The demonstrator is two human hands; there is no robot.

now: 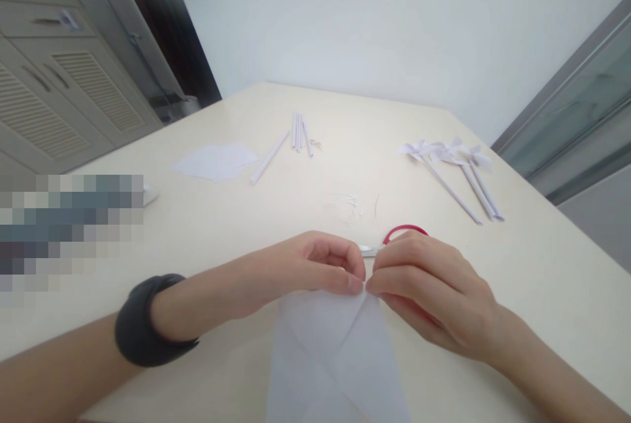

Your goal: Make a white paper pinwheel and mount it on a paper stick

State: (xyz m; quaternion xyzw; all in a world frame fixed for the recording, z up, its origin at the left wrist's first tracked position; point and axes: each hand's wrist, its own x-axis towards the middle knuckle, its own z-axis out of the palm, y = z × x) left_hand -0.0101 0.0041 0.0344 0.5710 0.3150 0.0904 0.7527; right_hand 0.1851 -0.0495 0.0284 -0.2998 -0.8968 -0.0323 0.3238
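The top edge of the white paper sheet is pinched by both hands at one shared point: the left hand and right hand are closed on it, fingertips touching. The sheet is judged light, limp and easily creased, best held at edges or folds. It lies on the tabletop, with red-handled scissors just behind and finished paper pinwheels well apart

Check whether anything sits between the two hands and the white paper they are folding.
Nothing visible does. The left hand and right hand already pinch the white paper at its top point; the red-handled scissors lie behind them.
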